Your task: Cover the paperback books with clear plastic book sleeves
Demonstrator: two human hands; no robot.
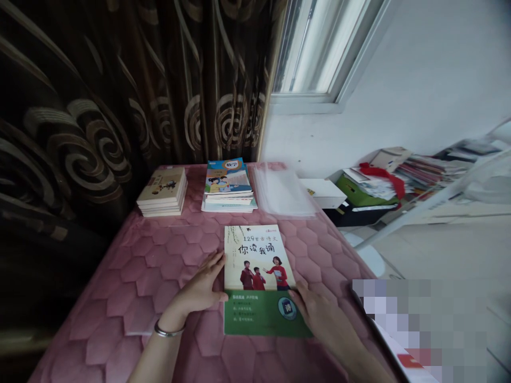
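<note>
A paperback poetry book point(259, 279) lies flat on a pink quilted cover point(131, 314), its green-and-cream front facing up. My left hand point(195, 282) rests on the cover with its fingertips against the book's left edge. My right hand point(319, 314) touches the book's lower right edge. Neither hand visibly grips it. Farther back stand a stack of cream books point(162, 192) and a stack of maths textbooks point(229, 186). Clear plastic sleeves point(281, 191) lie to their right. A metal bracelet point(169, 330) circles my left wrist.
A dark patterned curtain point(80, 111) hangs along the left and back. The cover's right edge drops toward the floor. Beyond it lie a white box point(322, 192), a green box point(359, 191) and piled papers and books point(423, 173). A pixelated patch point(419, 330) hides the lower right.
</note>
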